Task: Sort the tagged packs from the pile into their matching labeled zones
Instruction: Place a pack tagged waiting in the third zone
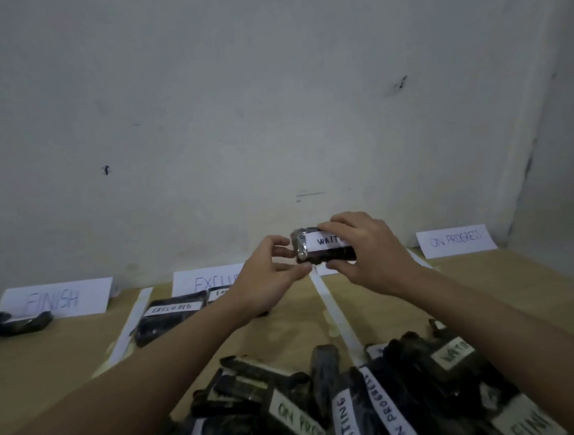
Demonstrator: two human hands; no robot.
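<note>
A black pack (pixel 321 254) with a white tag reading WAIT… is held up above the table's far middle. My right hand (pixel 372 255) grips it from the right, fingers over its top and thumb under it. My left hand (pixel 269 272) pinches its left end with curled fingers. The pile of tagged black packs (pixel 357 401) lies at the near edge, tags reading ON PROGRESS, WAITING and FINISH. Zone signs stand at the wall: FINISH (pixel 57 298), EXCLUDED (pixel 208 279), ON PROGRESS (pixel 456 240). The sign behind the held pack is hidden.
Two packs tagged EXCLUDED (pixel 170 317) lie in the EXCLUDED zone. Black packs (pixel 16 323) lie in the FINISH zone at the far left. White paper strips (pixel 335 312) divide the tan table (pixel 52 366) into zones. A white wall rises behind.
</note>
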